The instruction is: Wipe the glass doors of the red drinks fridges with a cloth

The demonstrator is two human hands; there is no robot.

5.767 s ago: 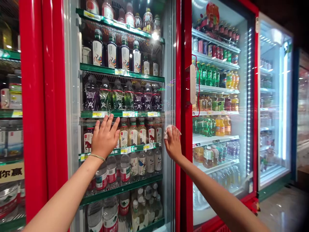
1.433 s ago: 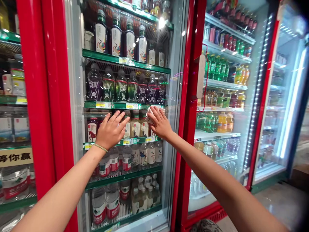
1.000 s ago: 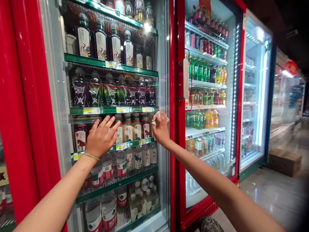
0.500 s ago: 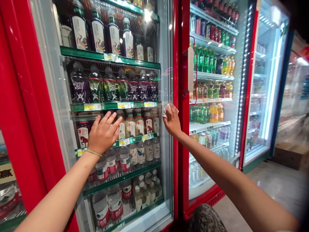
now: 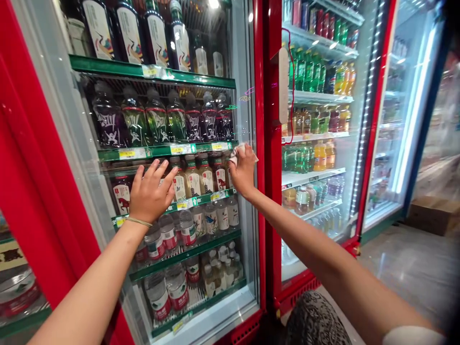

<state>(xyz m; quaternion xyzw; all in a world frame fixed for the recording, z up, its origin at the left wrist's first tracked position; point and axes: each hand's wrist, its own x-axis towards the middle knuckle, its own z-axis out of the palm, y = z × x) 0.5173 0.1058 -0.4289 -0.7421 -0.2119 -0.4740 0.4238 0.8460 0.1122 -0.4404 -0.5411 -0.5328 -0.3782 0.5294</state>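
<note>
A glass door (image 5: pixel 201 316) with a red frame stands in front of me, and shelves of bottled drinks show through it. My left hand (image 5: pixel 150 191) lies on the glass with its fingers spread and nothing in it; a thin band circles that wrist. Near the door's right edge, my right hand (image 5: pixel 245 170) presses a crumpled white cloth or tissue (image 5: pixel 237 154) to the glass, fingers bent over it. Level with both hands, behind the glass, is a row of bottles (image 5: pixel 194 179) with white labels.
To the right is another red-framed fridge (image 5: pixel 316 98) with drinks, its pale handle (image 5: pixel 283 86) close by. Past it a cardboard box (image 5: pixel 433 214) sits on the grey floor (image 5: pixel 398 258). My patterned knee (image 5: pixel 316 318) is at the bottom.
The right hand has slid the white cloth a little up and left along the glass. The left hand stays at about the same place. My view has tilted downward.
</note>
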